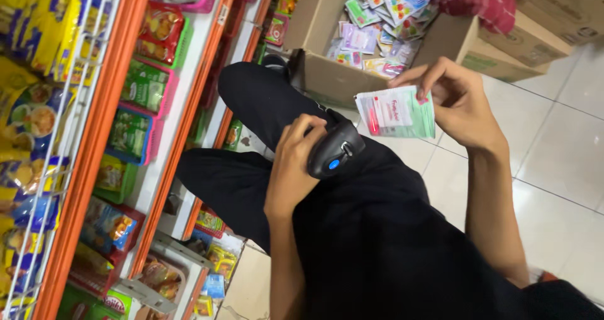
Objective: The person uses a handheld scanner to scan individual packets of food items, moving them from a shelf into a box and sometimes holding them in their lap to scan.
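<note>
The left hand (296,160) was wrapped around the grip of a black handheld scanner (335,151), its blue button facing up, over a knee clad in black trousers (264,100). The right hand (456,100) was raised just beside it, a small white and green sachet (395,112) pinched between thumb and fingertips, flat face turned toward the scanner. Beyond both hands an open cardboard box (327,75) of mixed sachets was seen on the tiled floor (560,144). Left of the left hand, orange shelves (157,182) of packaged goods were seen.

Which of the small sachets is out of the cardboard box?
The white and green sachet pinched in the right hand; the other sachets lie loose in the cardboard box.
</note>
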